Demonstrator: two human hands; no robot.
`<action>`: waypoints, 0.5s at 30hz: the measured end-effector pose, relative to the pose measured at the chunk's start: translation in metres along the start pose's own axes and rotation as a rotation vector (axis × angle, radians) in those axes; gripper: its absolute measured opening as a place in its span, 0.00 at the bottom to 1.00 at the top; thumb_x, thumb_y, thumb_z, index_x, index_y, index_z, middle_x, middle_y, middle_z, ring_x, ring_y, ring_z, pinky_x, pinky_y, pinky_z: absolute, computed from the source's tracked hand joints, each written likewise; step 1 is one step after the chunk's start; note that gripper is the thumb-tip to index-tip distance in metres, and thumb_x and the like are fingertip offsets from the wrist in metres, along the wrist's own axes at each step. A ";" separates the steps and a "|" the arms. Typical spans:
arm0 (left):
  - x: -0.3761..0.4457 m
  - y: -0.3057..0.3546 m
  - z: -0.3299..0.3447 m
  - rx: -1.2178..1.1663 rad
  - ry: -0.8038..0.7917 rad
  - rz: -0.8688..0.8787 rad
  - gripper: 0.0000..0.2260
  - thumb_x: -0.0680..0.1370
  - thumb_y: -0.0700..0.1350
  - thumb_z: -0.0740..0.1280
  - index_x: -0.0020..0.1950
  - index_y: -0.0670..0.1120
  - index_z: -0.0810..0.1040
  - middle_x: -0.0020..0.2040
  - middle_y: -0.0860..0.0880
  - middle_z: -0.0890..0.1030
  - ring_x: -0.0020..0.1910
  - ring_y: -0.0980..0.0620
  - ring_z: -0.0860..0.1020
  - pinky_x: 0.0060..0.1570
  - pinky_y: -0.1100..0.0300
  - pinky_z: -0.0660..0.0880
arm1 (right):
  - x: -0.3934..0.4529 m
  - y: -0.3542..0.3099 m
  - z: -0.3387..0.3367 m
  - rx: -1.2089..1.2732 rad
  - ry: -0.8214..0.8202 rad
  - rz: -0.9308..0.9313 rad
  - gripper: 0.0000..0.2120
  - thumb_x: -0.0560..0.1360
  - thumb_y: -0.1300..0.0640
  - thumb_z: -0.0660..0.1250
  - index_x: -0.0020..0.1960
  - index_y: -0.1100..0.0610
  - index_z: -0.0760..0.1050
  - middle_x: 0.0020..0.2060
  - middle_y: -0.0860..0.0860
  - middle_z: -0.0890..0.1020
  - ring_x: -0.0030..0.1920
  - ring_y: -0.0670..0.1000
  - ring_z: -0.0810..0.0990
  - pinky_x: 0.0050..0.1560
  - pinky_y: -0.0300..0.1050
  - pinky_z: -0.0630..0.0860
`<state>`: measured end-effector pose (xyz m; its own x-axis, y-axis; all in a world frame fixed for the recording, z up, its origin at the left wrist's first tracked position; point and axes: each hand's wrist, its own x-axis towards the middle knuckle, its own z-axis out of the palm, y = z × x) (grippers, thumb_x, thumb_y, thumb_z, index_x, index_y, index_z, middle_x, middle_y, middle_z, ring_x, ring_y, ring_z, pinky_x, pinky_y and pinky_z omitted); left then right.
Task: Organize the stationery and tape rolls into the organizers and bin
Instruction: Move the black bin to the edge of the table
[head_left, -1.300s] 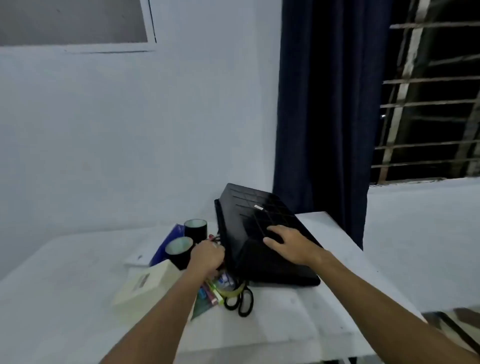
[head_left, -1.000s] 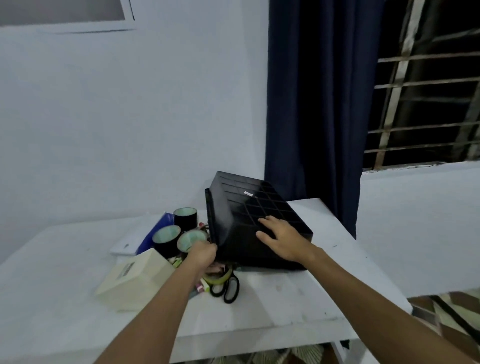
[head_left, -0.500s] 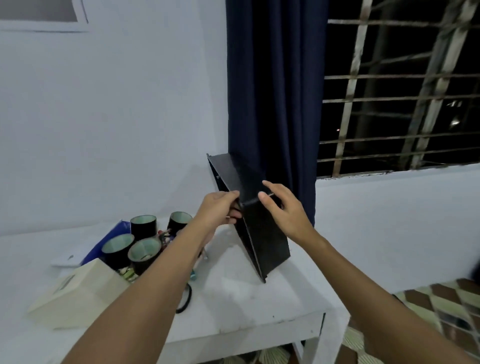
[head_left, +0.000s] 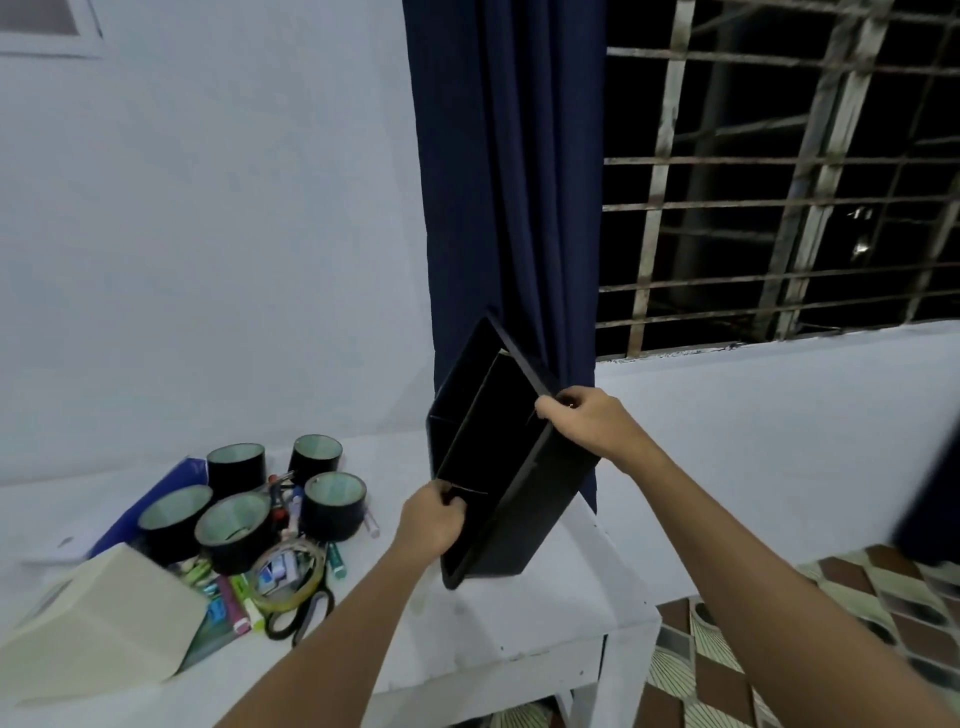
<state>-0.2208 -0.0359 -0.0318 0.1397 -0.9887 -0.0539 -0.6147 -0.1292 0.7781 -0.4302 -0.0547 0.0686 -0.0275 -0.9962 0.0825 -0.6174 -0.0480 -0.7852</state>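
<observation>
Black bin (head_left: 524, 483) gripped by both hands' closed fingers (head_left: 452, 499); five black tape rolls (head_left: 234, 530) beside it.

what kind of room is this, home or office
Most likely a room in a home, though that is a guess: a barred window with a dark blue curtain, patterned floor tiles, and a small white table against a plain wall.

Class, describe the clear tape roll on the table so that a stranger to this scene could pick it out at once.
Start at the white table and find the cluster of black tape rolls on its left part. Just in front of them lies the clear tape roll, flat beside the scissors. It alone is a thin, see-through yellowish ring; its neighbours are thick and black.
</observation>
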 end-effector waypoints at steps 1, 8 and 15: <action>0.001 -0.008 -0.002 0.005 0.041 -0.035 0.16 0.78 0.45 0.61 0.64 0.42 0.74 0.60 0.42 0.79 0.60 0.43 0.76 0.56 0.58 0.70 | 0.001 0.004 -0.006 0.025 -0.006 0.001 0.27 0.66 0.36 0.64 0.58 0.50 0.78 0.56 0.49 0.79 0.57 0.52 0.77 0.55 0.46 0.75; 0.019 -0.049 -0.006 0.038 0.076 -0.132 0.20 0.79 0.42 0.59 0.70 0.40 0.66 0.63 0.36 0.76 0.62 0.37 0.73 0.59 0.52 0.69 | 0.001 0.063 0.007 0.273 -0.125 0.155 0.09 0.76 0.47 0.56 0.43 0.47 0.74 0.43 0.51 0.74 0.42 0.54 0.74 0.45 0.47 0.73; 0.022 -0.054 -0.004 0.074 0.169 0.020 0.21 0.79 0.39 0.56 0.73 0.45 0.64 0.59 0.40 0.79 0.56 0.38 0.76 0.54 0.54 0.72 | -0.001 0.127 0.046 0.497 -0.029 0.318 0.13 0.78 0.52 0.51 0.49 0.57 0.71 0.43 0.56 0.77 0.45 0.56 0.77 0.50 0.52 0.77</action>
<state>-0.1811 -0.0506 -0.0723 0.2515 -0.9652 0.0716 -0.6731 -0.1212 0.7296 -0.4725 -0.0634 -0.0593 -0.1251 -0.9685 -0.2155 -0.1397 0.2323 -0.9626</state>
